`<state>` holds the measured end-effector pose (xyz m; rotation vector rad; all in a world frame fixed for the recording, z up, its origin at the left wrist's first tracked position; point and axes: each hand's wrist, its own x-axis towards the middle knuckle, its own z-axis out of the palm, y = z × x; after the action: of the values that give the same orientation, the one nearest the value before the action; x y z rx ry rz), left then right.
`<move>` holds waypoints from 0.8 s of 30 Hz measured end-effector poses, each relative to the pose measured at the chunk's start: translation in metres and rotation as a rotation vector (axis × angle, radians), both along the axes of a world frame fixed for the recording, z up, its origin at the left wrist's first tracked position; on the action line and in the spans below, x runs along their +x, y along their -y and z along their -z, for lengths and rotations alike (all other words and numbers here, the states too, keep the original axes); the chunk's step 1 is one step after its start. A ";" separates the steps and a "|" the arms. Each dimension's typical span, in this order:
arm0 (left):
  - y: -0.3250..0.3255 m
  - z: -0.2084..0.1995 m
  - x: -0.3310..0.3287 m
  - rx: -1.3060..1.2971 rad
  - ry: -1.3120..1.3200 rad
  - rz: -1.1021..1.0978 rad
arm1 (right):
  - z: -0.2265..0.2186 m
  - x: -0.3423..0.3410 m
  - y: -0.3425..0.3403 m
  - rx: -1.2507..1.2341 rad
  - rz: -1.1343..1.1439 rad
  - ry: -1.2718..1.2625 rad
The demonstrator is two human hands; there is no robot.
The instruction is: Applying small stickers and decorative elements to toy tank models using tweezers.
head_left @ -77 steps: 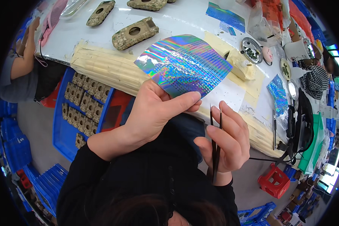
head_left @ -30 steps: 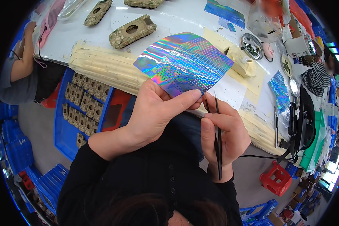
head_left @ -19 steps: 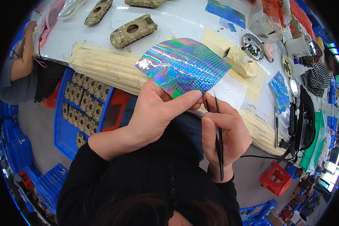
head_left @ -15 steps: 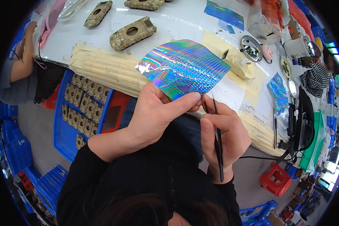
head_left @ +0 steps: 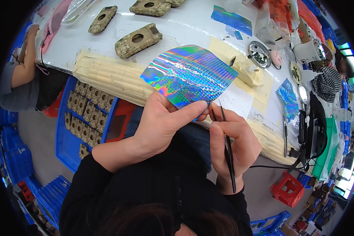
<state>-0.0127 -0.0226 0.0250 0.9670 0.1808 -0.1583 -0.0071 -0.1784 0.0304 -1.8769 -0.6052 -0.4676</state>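
Observation:
A shiny holographic sticker sheet (head_left: 190, 72), blue-green with rows of small cut squares, is pinched by its near edge between the thumb and fingers of my left hand (head_left: 161, 122). My right hand (head_left: 236, 143) grips a pair of black tweezers (head_left: 229, 157), their points up by the sheet's near right corner, close to my left thumb tip. Whether the tips hold a small piece cannot be made out. Beyond the sheet, a camouflage-painted model tank hull (head_left: 138, 40) with a round hole lies on the white table (head_left: 185, 29).
Several more hulls fill a blue crate (head_left: 67, 147) at the lower left. Masking tape (head_left: 106, 74) covers the table's front edge. On the right are a taped block (head_left: 247, 72), a round metal dish (head_left: 259, 54) and another foil sheet (head_left: 289, 100). A person's arm (head_left: 25, 63) rests at the far left.
The sheet has tilted slightly and its reflections have shifted. Table objects sit a little differently in view. Both hands keep their grips, with the tweezers still at the sheet's corner.

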 end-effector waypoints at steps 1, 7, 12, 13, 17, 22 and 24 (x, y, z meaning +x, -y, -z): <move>0.001 0.000 0.000 -0.003 0.001 -0.001 | -0.001 0.000 0.000 0.002 0.002 -0.007; 0.001 0.003 0.001 0.002 0.001 0.021 | 0.002 -0.001 0.001 -0.002 0.022 0.009; 0.000 0.001 0.002 -0.004 -0.028 0.029 | 0.006 0.000 0.004 0.043 -0.010 0.002; 0.000 -0.002 0.003 -0.019 -0.037 0.023 | 0.007 0.001 0.007 0.083 -0.029 -0.008; -0.004 -0.008 0.007 -0.064 -0.036 -0.006 | 0.007 -0.002 0.013 0.325 -0.080 -0.024; -0.005 -0.011 0.007 -0.088 -0.023 -0.020 | 0.003 -0.009 0.011 0.355 -0.060 -0.155; -0.005 -0.011 0.006 -0.085 -0.028 -0.021 | 0.006 -0.008 0.011 0.263 -0.051 -0.141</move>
<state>-0.0064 -0.0172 0.0363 0.8779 0.2086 -0.1596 -0.0154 -0.1898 0.0240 -1.6253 -0.4721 -0.3597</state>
